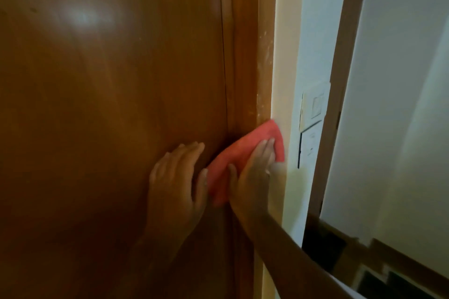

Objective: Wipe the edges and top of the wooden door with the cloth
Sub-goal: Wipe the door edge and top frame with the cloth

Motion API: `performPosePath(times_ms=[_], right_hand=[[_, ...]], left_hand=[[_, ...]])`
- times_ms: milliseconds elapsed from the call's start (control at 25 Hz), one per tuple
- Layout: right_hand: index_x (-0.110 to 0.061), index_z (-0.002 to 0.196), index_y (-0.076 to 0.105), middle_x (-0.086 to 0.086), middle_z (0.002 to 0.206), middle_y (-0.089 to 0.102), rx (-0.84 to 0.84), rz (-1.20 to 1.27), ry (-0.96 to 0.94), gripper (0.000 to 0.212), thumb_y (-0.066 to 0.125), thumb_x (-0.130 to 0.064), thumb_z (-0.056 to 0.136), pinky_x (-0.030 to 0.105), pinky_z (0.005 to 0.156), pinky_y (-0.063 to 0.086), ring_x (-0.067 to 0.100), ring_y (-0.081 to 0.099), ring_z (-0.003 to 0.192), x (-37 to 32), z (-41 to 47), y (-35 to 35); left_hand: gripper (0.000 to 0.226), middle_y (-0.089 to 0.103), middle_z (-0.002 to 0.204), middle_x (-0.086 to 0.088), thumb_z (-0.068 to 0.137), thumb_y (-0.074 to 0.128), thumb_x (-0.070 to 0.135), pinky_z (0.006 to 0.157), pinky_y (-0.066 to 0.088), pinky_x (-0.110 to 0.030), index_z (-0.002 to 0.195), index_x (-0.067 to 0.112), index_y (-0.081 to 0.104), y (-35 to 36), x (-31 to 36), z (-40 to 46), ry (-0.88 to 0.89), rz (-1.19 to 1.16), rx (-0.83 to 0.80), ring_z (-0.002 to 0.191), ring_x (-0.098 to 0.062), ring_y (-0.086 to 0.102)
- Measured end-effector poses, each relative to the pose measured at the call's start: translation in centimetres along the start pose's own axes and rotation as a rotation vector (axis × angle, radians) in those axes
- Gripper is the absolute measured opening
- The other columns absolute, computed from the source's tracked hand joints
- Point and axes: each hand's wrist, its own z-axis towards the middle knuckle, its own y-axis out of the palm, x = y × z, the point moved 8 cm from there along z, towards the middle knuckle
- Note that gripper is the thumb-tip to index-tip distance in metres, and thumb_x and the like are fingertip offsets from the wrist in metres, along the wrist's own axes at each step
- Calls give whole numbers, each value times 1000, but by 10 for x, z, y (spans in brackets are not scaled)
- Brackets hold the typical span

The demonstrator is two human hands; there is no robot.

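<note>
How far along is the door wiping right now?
Nothing clearly looks finished. In hand: the right hand presses the red cloth flat against the frame at the door's right edge, while the left hand rests flat on the door. Left: pale specks still show on the frame strip above the cloth, so that stretch needs wiping. The top of the door is out of view, so I cannot judge it.

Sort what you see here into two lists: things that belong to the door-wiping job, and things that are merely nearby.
Belongs to the job:
wooden door
door frame edge
red cloth
right hand, pressing the cloth
left hand, flat on the door

Merely nearby:
wall switch plate
cream wall
</note>
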Motion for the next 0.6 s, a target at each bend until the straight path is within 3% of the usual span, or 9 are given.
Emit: performPosePath(times_ms=[120,240,360,480,600], right_hand=[[-2,155,8,27,163,11,110,-40,-240,71,45,-24,99,60,106,41,45,29,145,-50,70,-27],[-2,156,8,29,162,11,237,-56,-469,75,48,-24,96,56,102,42,46,25,146,-82,136,-50],[-4,155,9,26,161,8,248,-141,-574,77,51,-34,98,53,106,32,40,13,149,-46,115,-29],[2,144,30,31,146,24,106,-385,-599,75,62,-38,90,55,99,42,51,43,131,54,-2,25],[-2,126,44,26,131,35,-253,-391,-459,71,74,-39,74,60,76,58,51,68,100,147,-111,75]], left_hand=[[54,41,157,-9,97,47,34,107,30,-45,148,16,43,8,1,8,98,289,54,145,-27,34],[62,35,159,-13,97,52,39,114,26,-47,151,13,41,27,2,4,132,605,75,145,-31,33],[68,34,160,-14,97,48,48,120,12,-52,155,13,35,37,-5,4,126,847,96,147,-31,27],[71,25,163,-15,98,42,51,120,9,-54,157,13,30,44,-10,0,154,948,103,148,-33,22],[71,21,162,-16,98,41,51,119,10,-56,157,13,28,45,-11,0,155,986,92,147,-35,20]])
